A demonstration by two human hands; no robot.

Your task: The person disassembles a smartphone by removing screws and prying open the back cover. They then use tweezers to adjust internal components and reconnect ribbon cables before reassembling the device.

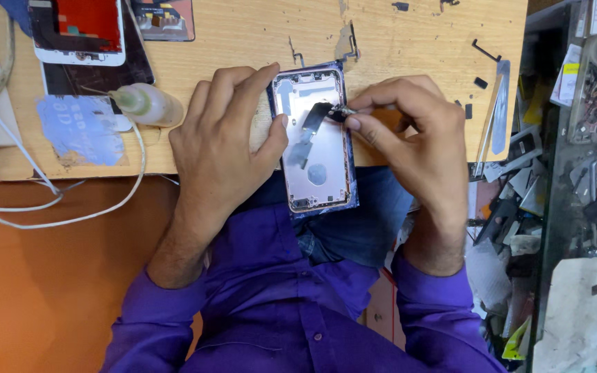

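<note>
Head view, looking down: left hand [224, 138] clamps the open silver-pink phone housing [316, 138] at the wooden bench's [243, 41] near edge, long axis running near to far; right hand [409, 128] pinches a dark flex strip [317, 115] over the housing's far half, fingertips together.

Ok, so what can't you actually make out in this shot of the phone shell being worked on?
Head view only:
- Left edge of the pink metal phone back housing: covered by the left hand.
- Small dark part pinched by the right hand: fingertips hide it, too small to identify.
- White-framed phone screen: cut off by the top edge.
- Clear squeeze bottle: blurred.
</note>
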